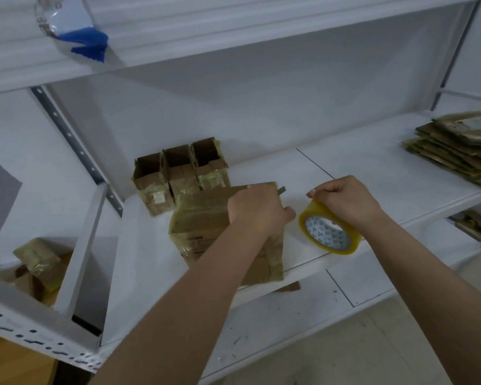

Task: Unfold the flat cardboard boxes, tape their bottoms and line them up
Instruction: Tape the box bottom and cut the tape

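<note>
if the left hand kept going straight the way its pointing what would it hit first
Probably the row of three open boxes standing behind the box that the left hand grips; depth is hard to judge, so it might pass just right of them.

the left hand [257, 209] covers the upper right part of the box [206, 232] on the shelf [372, 173], and its forearm hides the middle of the box's near face; the print there is too blurred to read. the fingertips of the right hand [345, 197] are curled out of sight behind the tape roll [329, 229]. the stack of flat boxes [461, 145] at far right is cut off by the right edge. a small dark tip [281, 189] beyond the left hand is too small to identify. the blue and white thing [75, 31] on the upper shelf is blurred
</note>
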Demonstrator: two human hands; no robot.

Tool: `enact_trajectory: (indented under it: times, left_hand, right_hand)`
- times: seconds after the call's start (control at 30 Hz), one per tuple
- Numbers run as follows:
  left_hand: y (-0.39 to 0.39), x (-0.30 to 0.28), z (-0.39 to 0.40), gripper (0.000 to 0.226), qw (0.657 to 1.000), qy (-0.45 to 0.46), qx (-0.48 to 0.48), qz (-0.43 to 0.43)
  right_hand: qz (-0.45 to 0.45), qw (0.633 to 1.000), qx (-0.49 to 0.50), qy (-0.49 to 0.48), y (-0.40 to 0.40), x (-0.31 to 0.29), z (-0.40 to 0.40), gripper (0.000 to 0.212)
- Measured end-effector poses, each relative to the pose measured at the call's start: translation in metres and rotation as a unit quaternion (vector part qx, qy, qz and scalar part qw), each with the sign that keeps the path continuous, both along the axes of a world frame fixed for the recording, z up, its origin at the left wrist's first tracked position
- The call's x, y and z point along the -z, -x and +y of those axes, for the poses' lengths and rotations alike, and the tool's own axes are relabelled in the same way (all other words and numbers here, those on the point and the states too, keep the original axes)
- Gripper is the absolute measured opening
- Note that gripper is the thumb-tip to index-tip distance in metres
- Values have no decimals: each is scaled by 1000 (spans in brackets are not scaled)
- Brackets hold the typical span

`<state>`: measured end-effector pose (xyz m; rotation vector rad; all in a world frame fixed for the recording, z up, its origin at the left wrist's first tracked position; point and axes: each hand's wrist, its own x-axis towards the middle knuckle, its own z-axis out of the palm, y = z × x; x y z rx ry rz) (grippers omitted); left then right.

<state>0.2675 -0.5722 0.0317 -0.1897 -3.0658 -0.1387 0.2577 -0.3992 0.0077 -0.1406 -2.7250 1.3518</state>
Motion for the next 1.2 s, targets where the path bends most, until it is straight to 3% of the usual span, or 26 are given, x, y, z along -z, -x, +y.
enact_trajectory:
  times: [0.13,0.2,0.27,0.53,0.63,0.7,0.77,0.83,0.9,0.97,1.2]
  left_hand:
    - [-8,-16,-34,28,992,-28,97,-75]
    - [-13,-22,-54,58,986,-6,133,-103]
    - [-17,-27,-74,71,980,-13,155,-122]
    - [-17,-42,-114,40,958,-115,170,-201]
    - [-21,-39,-101,23,954,-250,116,-120]
    - [-26,-38,-82,41,921,-380,67,-48]
    - [-27,-38,-62,60,887,-457,48,-45]
    - [-28,-38,-47,59,882,-465,56,-51]
    - [-25,-35,-40,38,874,-480,64,-39]
    - [-21,-32,-39,30,864,-498,73,-26]
    - [-24,-27,-69,33,904,-422,27,65]
  right_hand:
    - [3,1000,1,26,-1,-6,1,19]
    - [5,999,-15,50,-1,-12,1,15]
    - [3,997,-42,64,-1,-19,-1,10]
    - [0,978,-156,137,-14,-48,-13,9]
    - [-2,975,-174,135,-19,-53,-18,10]
    - [1,974,-176,142,-21,-56,-23,10]
    - [5,975,-171,144,-24,-58,-28,11]
    - [5,977,-165,137,-26,-59,-33,11]
    - [-2,979,-156,134,-27,-59,-37,13]
    - [-24,974,-155,161,-29,-59,-39,20]
    - [-83,943,-208,247,-26,-63,-25,71]
